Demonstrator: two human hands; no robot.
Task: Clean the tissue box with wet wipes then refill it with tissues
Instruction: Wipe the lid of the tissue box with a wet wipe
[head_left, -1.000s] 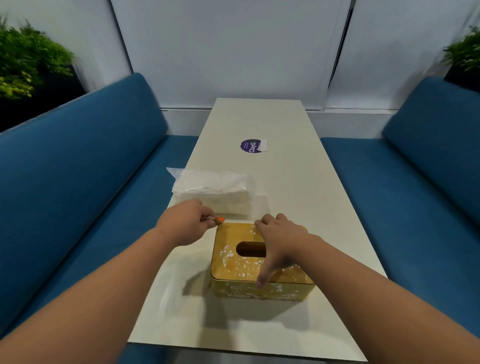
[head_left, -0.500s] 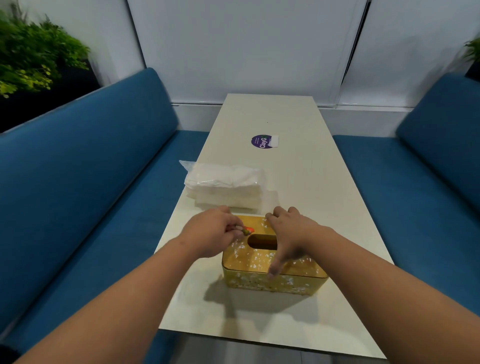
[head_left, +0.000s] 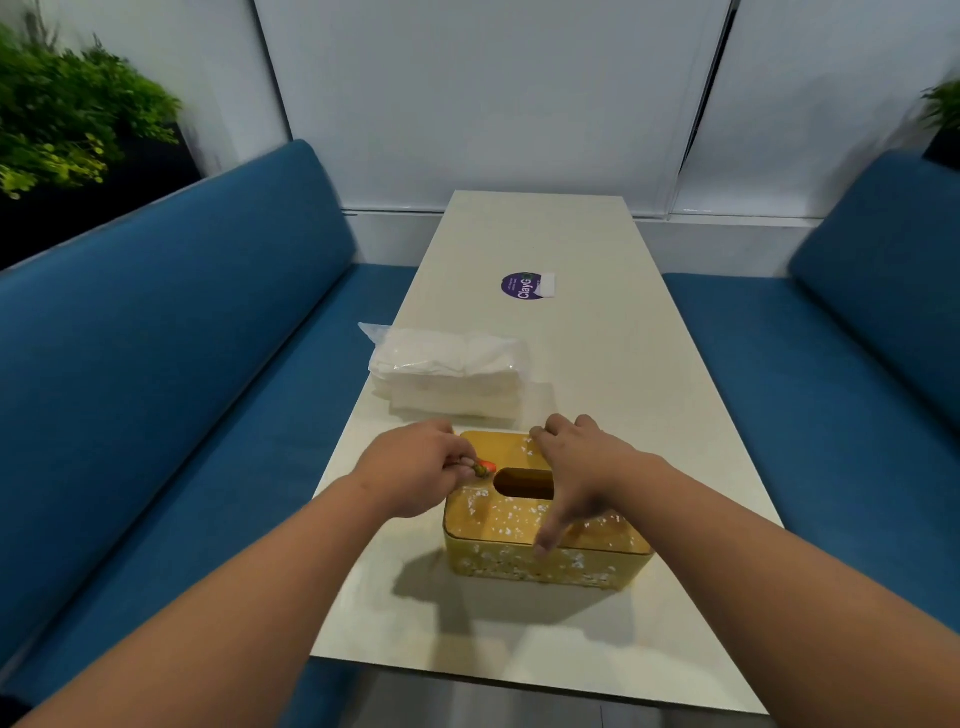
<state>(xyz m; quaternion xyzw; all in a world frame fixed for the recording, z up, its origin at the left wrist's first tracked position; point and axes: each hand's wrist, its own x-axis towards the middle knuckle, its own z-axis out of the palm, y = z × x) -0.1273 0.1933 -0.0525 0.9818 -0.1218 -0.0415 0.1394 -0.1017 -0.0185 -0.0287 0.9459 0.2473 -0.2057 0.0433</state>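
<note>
Tissue box (head_left: 524, 525), right hand (head_left: 582, 467) gripping lid

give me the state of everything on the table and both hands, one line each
tissue box: lid on, slot empty, top and front speckled with white bits
tissue pack: in clear plastic wrap, lying flat beyond the box
purple sticker: flat on the table
left hand: grip curled round a small orange and green thing at the box's left edge
right hand: spread over the box lid, fingers on its far edge, thumb at the near edge
</note>
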